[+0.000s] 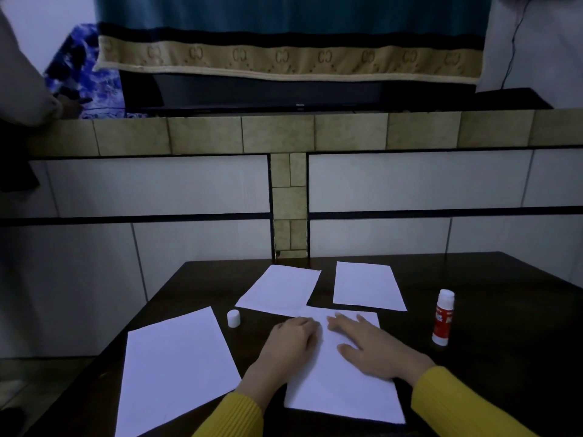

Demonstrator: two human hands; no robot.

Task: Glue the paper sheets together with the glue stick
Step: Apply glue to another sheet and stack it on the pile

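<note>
Several white paper sheets lie on the dark table (492, 389). The near middle sheet (340, 389) overlaps the bottom edge of a far sheet (280, 290). My left hand (288, 345) presses on the near sheet's left top corner with fingers bent. My right hand (372, 343) lies flat on the same sheet, fingers spread. Another sheet (367, 285) lies at the far right, and a large one (176, 370) at the near left. The glue stick (442, 316) stands upright and uncapped to the right. Its white cap (233, 318) stands left of the sheets.
Behind the table rises a tiled wall unit with a tan ledge (284, 134). On it sits a dark screen (284, 93) draped with a blue and tan cloth (284, 58). A person's sleeve (28, 99) shows at the far left.
</note>
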